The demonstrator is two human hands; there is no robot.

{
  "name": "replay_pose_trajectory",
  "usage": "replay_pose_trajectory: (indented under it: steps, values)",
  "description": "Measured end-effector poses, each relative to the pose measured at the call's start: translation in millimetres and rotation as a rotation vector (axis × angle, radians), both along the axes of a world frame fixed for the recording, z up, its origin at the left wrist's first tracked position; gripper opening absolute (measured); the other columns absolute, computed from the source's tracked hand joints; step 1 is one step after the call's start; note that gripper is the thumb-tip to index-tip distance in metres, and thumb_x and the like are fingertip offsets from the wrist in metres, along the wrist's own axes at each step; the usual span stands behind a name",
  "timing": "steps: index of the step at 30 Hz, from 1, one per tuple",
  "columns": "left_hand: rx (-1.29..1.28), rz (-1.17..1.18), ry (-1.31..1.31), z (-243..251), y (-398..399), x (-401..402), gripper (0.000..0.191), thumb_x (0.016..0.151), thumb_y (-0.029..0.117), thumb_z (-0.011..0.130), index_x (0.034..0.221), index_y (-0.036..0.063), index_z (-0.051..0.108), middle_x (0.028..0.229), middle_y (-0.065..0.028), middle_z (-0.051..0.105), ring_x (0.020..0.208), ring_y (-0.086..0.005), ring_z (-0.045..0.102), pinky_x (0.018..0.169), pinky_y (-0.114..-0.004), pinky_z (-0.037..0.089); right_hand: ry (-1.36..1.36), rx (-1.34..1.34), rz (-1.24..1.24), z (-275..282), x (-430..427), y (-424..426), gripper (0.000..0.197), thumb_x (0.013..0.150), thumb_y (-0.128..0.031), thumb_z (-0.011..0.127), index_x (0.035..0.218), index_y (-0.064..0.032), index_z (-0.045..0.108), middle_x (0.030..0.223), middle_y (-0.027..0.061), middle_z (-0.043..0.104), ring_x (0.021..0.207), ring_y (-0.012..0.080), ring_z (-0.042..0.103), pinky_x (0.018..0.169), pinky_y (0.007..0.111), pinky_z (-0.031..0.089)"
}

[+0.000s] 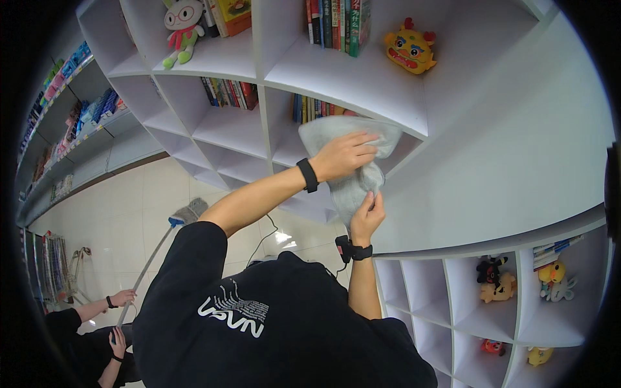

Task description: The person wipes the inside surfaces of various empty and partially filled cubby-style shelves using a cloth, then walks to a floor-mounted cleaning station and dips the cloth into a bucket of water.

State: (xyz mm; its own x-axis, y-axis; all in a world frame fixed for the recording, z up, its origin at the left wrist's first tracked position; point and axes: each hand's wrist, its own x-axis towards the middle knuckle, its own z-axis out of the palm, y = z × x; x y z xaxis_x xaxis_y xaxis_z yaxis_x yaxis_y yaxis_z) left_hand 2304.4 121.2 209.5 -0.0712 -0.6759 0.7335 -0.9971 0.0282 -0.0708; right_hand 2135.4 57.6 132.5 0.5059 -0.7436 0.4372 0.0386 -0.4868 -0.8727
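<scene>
A light grey cloth [347, 194] hangs bunched in front of the white cubby shelf [339, 80], partly hiding a compartment with books. My left hand [345, 154] reaches across from the left, its fingers over a fold in the cloth's wide upper part. Lower down, my right hand [367, 220] grips the narrow gathered end, thumb upward. Each wrist has a black band, and a small black device [343, 248] sits beside the right one.
Books [335, 24] and a yellow dragon plush [410, 47] occupy the upper compartments. To the right is a broad curved white panel [495, 165], with plush toys [497, 286] in cubbies below. At left, another person's hands [121, 298] hold a mop [189, 212] on the tiled floor.
</scene>
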Motion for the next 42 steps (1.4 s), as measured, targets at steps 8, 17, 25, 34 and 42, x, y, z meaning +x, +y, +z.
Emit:
replay_pose_trajectory:
  steps: [8,17,25,34,42]
  values:
    - [0.076,0.075,0.649,-125,77,-11,0.030,0.073,-0.007,0.054,0.100,-0.0014,0.066,0.111,-0.0132,0.066,0.121,-0.0320,0.055,0.101,-0.039,0.046,0.281,-0.091,0.128,-71,-6,16,0.028,0.097,-0.017,0.050,0.108,0.0055,0.063,0.078,0.0198,0.064,0.066,0.0225,0.056,0.066,0.035,0.046]
    - [-0.070,0.178,0.509,-117,82,30,0.023,0.073,-0.005,0.060,0.094,0.0015,0.066,0.116,-0.0083,0.064,0.126,-0.0282,0.052,0.105,-0.040,0.043,0.261,-0.072,0.140,-76,36,49,0.028,0.097,-0.020,0.052,0.107,0.0029,0.065,0.077,0.0159,0.065,0.065,0.0188,0.057,0.065,0.033,0.047]
    - [0.585,0.538,0.750,-184,20,73,0.047,0.090,0.022,0.047,0.137,0.0207,0.052,0.149,-0.0135,0.036,0.141,-0.0357,0.028,0.109,-0.058,0.026,0.317,0.401,0.122,-190,94,34,0.025,0.097,-0.017,0.054,0.081,0.0008,0.058,0.066,-0.0014,0.049,0.062,0.0086,0.038,0.054,0.029,0.033]
    - [0.651,0.853,0.911,-251,-3,55,0.062,0.091,0.026,0.042,0.151,0.0164,0.027,0.158,-0.0186,0.018,0.144,-0.0490,0.008,0.110,-0.068,0.006,0.411,1.321,0.352,-252,105,15,0.059,0.093,-0.014,0.058,0.143,-0.0048,0.028,0.122,0.0146,0.054,0.107,0.0263,0.057,0.083,0.041,0.053]
    - [0.587,0.929,0.749,-260,8,81,0.057,0.090,0.026,0.044,0.146,0.0168,0.039,0.154,-0.0167,0.029,0.142,-0.0486,0.017,0.110,-0.068,0.011,0.469,1.512,0.508,-240,122,-20,0.057,0.094,-0.020,0.058,0.140,-0.0185,0.025,0.133,0.0185,0.047,0.117,0.0337,0.053,0.090,0.055,0.051]
